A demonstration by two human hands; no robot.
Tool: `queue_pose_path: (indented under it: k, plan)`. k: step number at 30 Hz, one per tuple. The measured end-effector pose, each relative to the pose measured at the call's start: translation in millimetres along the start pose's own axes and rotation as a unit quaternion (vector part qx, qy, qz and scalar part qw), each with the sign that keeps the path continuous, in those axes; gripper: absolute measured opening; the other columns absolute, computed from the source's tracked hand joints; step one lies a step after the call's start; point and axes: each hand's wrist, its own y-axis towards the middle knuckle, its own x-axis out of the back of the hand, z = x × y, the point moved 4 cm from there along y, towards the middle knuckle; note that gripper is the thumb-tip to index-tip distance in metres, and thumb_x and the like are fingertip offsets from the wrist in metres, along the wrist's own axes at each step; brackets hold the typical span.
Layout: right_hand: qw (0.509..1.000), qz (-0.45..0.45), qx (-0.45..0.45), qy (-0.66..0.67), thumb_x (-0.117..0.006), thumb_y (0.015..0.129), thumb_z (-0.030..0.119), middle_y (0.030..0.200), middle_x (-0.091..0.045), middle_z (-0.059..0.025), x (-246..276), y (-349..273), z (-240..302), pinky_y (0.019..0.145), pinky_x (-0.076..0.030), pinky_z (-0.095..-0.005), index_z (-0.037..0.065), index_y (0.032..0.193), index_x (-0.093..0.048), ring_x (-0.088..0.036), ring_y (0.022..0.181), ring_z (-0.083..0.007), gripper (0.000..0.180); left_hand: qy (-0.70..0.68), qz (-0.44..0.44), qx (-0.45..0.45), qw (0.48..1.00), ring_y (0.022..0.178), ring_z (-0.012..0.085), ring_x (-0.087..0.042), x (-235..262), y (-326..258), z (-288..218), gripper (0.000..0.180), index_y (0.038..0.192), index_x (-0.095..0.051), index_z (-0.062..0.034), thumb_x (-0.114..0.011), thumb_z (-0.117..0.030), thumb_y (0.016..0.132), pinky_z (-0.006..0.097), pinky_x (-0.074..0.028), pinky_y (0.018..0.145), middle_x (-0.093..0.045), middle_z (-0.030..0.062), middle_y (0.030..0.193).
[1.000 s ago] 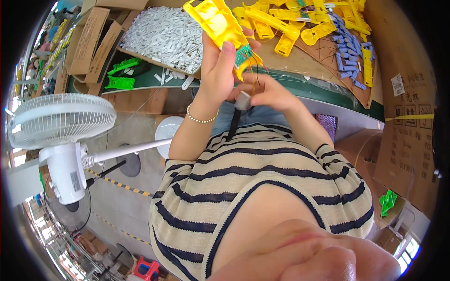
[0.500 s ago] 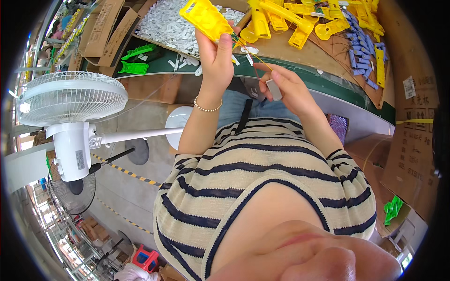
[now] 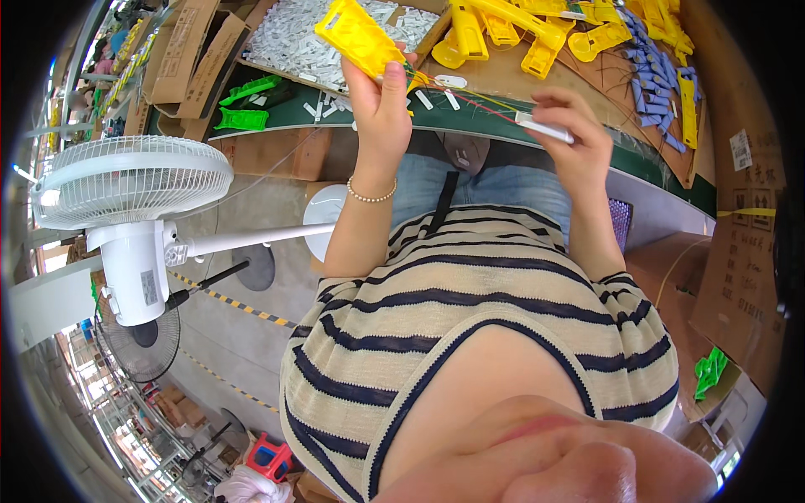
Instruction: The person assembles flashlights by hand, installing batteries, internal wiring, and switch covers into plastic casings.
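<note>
Standing fan (image 3: 130, 180) sits left of the bench (image 3: 289, 117), presumably for airflow; two green mouldings (image 3: 243, 120) lie by the bench's front edge, toward its left end, seemingly parked aside; right of them, a shallow cardboard tray (image 3: 436, 35) of loose white parts (image 3: 281, 42), walls likely there to stop spill; left hand (image 3: 381, 105) is up over the front edge, closed on the near end of a yellow shell (image 3: 356, 38), thumb this side, fingers mostly hidden behind, probably to steady it; thin red and yellow wires (image 3: 474, 99) span nearly straight to a white block (image 3: 547, 128), kept stretched by the hands' spacing; right hand (image 3: 579, 134) has fingers curled round that block, wire end facing the shell; yellow parts (image 3: 545, 38) heap farther back; lilac cylinders (image 3: 650, 92) bunch toward the right end, on cardboard, easy reach I'd say.

Shell looks glossy, long, trough-like, ribbed inside, held in the air, tilted with its far end up-left; block is slim, oblong, plain; can't make out the wire joints.
</note>
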Motion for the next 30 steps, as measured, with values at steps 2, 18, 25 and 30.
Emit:
queue_pose_path:
  k: [2,18,25,30]
  plan:
    - [0.993,-0.019,0.114,0.038,-0.069,0.067,-0.007,0.106,-0.061,-0.0139,5.3,-2.2,16.3,0.075,-0.049,-0.0302,0.001,0.087,-0.068,-0.06,0.09,-0.0189,0.022,0.009,0.024,0.031,0.999,0.095,0.0188,-0.057,-3.5,-3.7,9.4,0.033,0.128,-0.032,-0.0048,-0.042,-0.015,0.097,0.034,-0.048,0.085,-0.053,0.0116,0.109]
    - [0.903,0.04,-0.304,0.302,-0.069,0.08,0.007,0.079,-0.063,-0.0086,-8.0,26.4,-26.8,0.051,-0.044,-0.0212,-0.002,0.103,-0.053,-0.054,0.057,-0.0097,0.03,-0.016,0.277,0.237,0.931,0.086,0.0113,-0.051,-49.2,-44.8,18.9,0.042,0.131,-0.034,-0.0004,-0.046,-0.018,0.095,0.026,-0.044,0.078,-0.051,0.0058,0.103]
    - [0.913,0.021,-0.28,0.296,-0.068,0.08,0.007,0.087,-0.064,-0.0076,-2.1,24.1,-23.4,0.065,-0.049,-0.0239,-0.002,0.105,-0.056,-0.061,0.072,-0.0124,0.029,0.056,0.316,0.177,0.93,0.089,0.012,-0.052,-46.4,-45.3,18.3,0.046,0.131,-0.035,0.0007,-0.051,-0.018,0.092,0.026,-0.044,0.081,-0.052,0.0066,0.103]
    - [0.986,-0.032,-0.158,0.044,-0.07,0.079,0.007,0.103,-0.064,-0.0122,-3.4,22.5,-33.5,0.08,-0.051,-0.0267,-0.005,0.119,-0.051,-0.062,0.09,-0.0146,0.045,0.051,0.32,0.22,0.92,0.096,0.0149,-0.053,-55.4,-44.4,5.4,0.049,0.131,-0.036,0.001,-0.055,-0.018,0.09,0.028,-0.043,0.084,-0.053,0.0091,0.109]
